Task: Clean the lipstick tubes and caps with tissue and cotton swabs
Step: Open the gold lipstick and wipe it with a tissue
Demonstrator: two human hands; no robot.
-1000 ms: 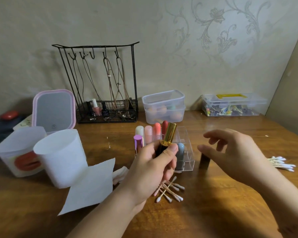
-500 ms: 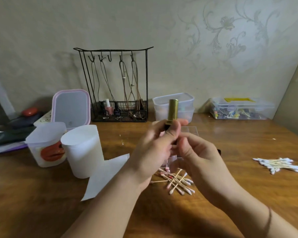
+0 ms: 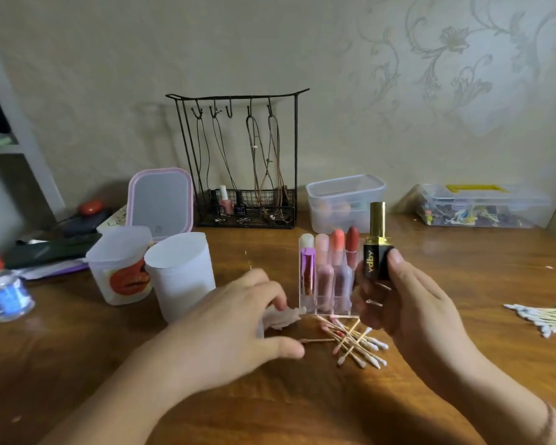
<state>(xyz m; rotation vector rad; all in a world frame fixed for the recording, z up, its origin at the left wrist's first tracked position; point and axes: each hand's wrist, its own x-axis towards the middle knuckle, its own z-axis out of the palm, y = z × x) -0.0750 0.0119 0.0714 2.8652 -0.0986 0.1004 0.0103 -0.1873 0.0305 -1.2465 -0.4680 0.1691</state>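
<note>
Both forearms are bare, with no sleeves showing. The left hand [image 3: 235, 329] wears no ring or band. The right hand [image 3: 411, 303] has short, unpainted nails, and a thin dark band [image 3: 549, 420] circles its wrist.

Swabs [image 3: 355, 343] lie before the lipstick holder [image 3: 329, 277]; cups [image 3: 180, 277] to its left, apparently touching

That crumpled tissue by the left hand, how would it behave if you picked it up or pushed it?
The crumpled tissue looks thin and wrinkled, so it would probably flop and fold rather than hold shape. It likely weighs almost nothing. Pushed along the wooden table by the left hand, it would probably bunch up rather than slide neatly.
</note>
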